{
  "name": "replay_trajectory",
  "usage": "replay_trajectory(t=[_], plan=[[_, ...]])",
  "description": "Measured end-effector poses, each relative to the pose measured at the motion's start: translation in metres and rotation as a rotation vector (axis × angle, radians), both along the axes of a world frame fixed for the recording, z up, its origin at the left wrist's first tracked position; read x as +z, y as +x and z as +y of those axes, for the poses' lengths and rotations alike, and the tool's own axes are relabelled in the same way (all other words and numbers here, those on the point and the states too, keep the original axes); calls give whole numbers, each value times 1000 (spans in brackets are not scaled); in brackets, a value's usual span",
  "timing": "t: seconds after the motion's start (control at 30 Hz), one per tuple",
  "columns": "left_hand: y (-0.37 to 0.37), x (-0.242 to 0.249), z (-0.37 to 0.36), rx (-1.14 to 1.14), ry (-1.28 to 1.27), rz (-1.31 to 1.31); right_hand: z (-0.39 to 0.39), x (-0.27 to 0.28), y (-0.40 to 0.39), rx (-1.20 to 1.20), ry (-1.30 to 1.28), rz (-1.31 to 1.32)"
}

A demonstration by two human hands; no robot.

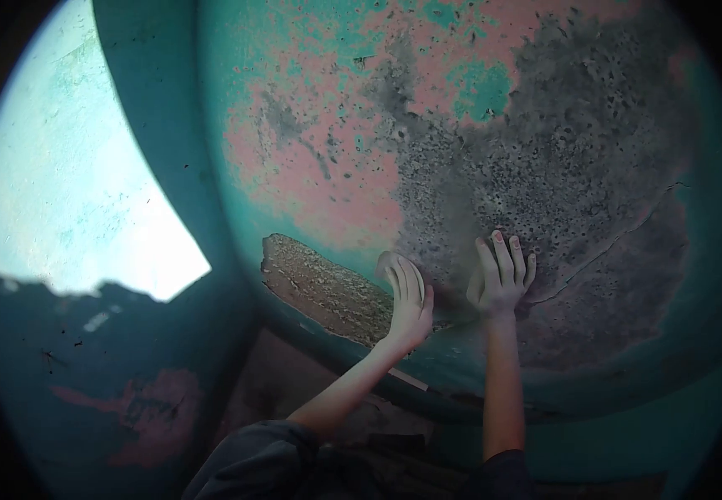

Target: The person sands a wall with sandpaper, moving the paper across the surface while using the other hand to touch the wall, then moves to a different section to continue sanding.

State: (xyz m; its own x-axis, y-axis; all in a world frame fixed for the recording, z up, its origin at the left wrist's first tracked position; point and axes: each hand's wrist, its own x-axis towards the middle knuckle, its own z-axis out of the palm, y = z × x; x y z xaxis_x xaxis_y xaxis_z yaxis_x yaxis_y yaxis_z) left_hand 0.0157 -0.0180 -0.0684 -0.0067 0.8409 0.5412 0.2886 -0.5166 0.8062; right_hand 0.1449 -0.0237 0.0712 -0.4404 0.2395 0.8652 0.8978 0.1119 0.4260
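Note:
My left hand [411, 302] is against the wall, its fingers pressed together and curved over a small greyish, round-edged thing [386, 262] that I cannot make out. Just right of it, my right hand [501, 279] lies on the grey patch [594, 150] with its fingers apart and nothing visible in it. The curved green wall [236, 196] has peeled to pink [328, 196] at upper left. Beside my left hand, on its left, is a long, rough brown bare patch [323, 287].
A thin crack [615, 242] runs up to the right across the grey patch. Bright light falls on another green surface [86, 167] at far left, with a pink stain [161, 408] in the shadow below. A small pale strip [408, 380] shows under the wall's lower edge.

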Motion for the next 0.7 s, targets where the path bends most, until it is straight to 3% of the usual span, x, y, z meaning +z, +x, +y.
replay_trajectory(t=[0.1, 0.2, 0.27, 0.33, 0.4, 0.53, 0.6, 0.7], plan=[[-4, 3, -11, -110, 76, 55, -1, 1, 2, 5, -11, -1], [-34, 16, 26, 4, 21, 15, 0, 0, 3, 21, -6, 11], [-46, 21, 53, 246, -74, -199, 1, -1, 2, 23, 7, 21], [-25, 15, 32, 225, -89, -189, 2, -1, 0, 29, 27, 24], [1, -10, -1, 4, 6, 4, 2, 0, 1, 29, 21, 31], [-6, -6, -9, -123, 27, -7, -1, 0, 3, 35, -8, 25], [-31, 7, 20, 61, -28, -163, 1, -1, 3, 36, 7, 26], [-48, 22, 38, 121, -81, -328, 4, 0, 1, 30, 23, 27]])
